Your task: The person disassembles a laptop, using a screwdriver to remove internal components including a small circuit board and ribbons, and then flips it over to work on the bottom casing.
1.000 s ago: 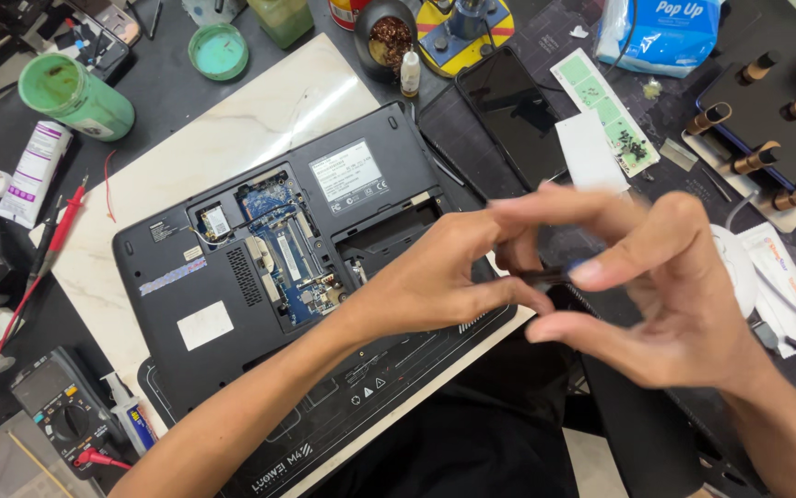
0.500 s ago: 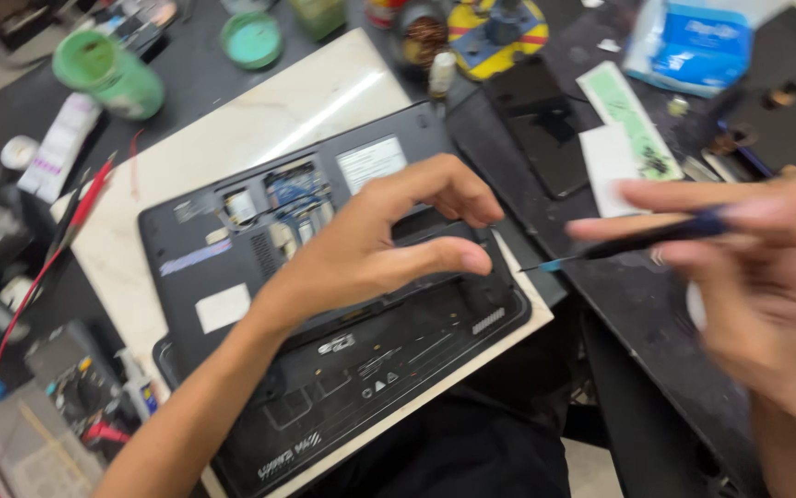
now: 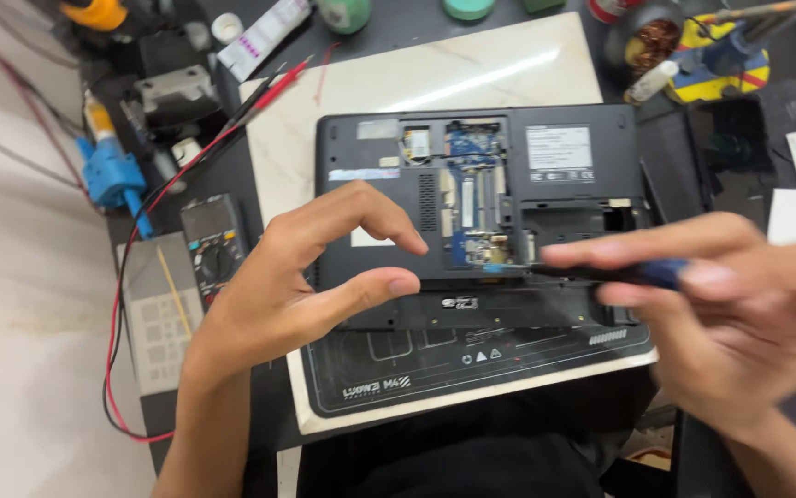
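Cluttered bench, opened laptop [image 3: 545, 184], right hand [image 3: 730, 323] gripping screwdriver [image 3: 619, 273], left hand [image 3: 315, 277] hovering

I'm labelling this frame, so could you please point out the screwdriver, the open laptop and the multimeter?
screwdriver [image 3: 642, 273], head view, on its blue handle.
laptop [image 3: 559, 189], head view, on its dark bottom shell.
multimeter [image 3: 213, 242], head view, on its front face.

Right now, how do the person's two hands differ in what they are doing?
The right hand grips a blue-handled screwdriver; the left hand holds nothing. The left hand is open, thumb and fingers curved apart, while the right hand's fingers are closed around the tool. The left is sharp, the right blurred. Both hover over the opened laptop.
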